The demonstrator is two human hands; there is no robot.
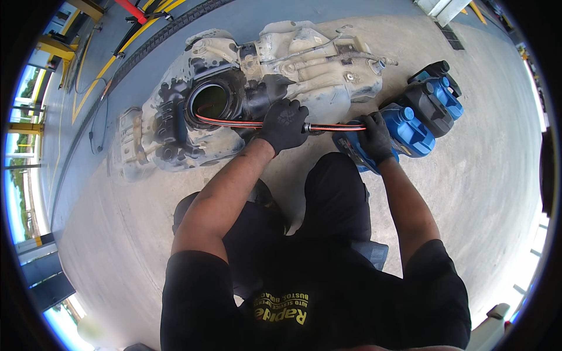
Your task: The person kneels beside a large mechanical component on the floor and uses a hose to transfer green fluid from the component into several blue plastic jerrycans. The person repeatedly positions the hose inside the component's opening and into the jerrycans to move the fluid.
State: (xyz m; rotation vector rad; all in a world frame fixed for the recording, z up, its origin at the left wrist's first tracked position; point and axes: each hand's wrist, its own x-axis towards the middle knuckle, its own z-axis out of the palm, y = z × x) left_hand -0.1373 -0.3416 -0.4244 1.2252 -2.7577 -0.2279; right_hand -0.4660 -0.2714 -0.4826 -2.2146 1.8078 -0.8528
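Observation:
Black gloves cover both hands. My left hand (285, 125) is closed around a thin orange-and-black striped line (231, 123), which looks like a hose or cable. A metal band (307, 127) on the line shows just right of that fist. Farther right, my right hand (376, 139) grips the same line, holding it nearly level between the two fists. The line's left end runs into the round opening (239, 100) of a dusty, black-and-grey moulded tank (328, 76) lying on the floor. Inside the opening is dark greenish, and the line's tip there is hard to make out.
Blue jugs (414, 137) and a black jug (428, 108) stand close by my right hand. One blue jug (350, 146) lies partly under the right glove. My bent knees (336, 187) are just below the line. A red bar (132, 10) and yellow posts (55, 48) stand at the far left.

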